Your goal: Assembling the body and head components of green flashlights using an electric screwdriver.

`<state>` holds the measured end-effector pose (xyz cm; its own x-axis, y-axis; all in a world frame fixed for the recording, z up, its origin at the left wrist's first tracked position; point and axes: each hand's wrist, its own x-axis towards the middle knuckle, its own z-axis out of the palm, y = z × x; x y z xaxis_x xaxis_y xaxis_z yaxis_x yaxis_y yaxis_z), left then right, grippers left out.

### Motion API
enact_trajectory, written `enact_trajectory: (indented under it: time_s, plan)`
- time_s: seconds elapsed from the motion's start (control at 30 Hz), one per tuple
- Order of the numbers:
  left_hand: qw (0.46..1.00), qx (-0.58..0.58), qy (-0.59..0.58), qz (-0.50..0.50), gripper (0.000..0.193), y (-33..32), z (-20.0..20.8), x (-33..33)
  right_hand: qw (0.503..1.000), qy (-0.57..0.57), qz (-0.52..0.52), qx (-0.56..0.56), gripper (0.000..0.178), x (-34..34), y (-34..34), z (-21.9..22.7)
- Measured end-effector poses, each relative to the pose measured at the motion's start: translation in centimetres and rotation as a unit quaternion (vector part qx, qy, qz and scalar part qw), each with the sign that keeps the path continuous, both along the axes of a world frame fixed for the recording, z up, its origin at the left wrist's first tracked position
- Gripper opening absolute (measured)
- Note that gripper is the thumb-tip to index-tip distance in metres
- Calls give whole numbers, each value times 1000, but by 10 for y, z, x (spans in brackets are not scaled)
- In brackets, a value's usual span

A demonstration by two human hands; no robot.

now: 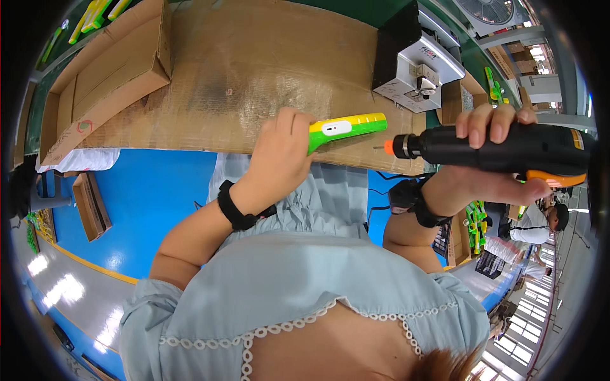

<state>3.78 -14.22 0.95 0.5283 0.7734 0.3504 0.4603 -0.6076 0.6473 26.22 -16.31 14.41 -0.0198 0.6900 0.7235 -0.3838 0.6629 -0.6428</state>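
Left hand: seen from the head camera, it closes around one end of a slim yellow-and-green plastic casing with a white oval panel, its thumb hidden from view.
Casing: held over the near edge of the bench, right of the middle, its free end pointing toward the right edge.
Right hand: grips a black cylindrical power screwdriver with an orange collar and an orange lever, fingers over the far side of the barrel, thumb along the near side by the lever.
Screwdriver bit: points left beyond the orange collar, near the free end of the casing and apart from it in the picture.
Bench top: covered by a worn brown cardboard sheet.
Far right corner: a black-and-white box-shaped machine stands back from the near edge.
Left end: an open brown cardboard box sits along the left edge, with more yellow-and-green pieces beyond it.
Wrists: a black band circles the left, another black band the right.
Floor: bright blue, with a narrow cardboard carton left of the worker.
Background: people in white tops at far right.
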Motion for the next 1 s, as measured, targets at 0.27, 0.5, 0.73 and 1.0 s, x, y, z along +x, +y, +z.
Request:
enact_trajectory:
  time_s: [0.27, 0.5, 0.73, 1.0]
  plan:
    - [999, -20, -43, 14, 50, 1, -7, -5, 952, -26, -265, -151, 66, 7, -22, -52]
    - [1000, 16, 18, 15, 51, 1, -5, 0, 952, 2, -281, -124, 63, 4, -22, -61]
    - [995, 44, 85, 17, 54, 8, 6, 5, 961, 21, -259, -93, 70, 13, -20, -70]
    - [996, 28, 67, -49, 33, 16, 16, 53, 941, -25, -305, -144, 72, 8, -22, -68]
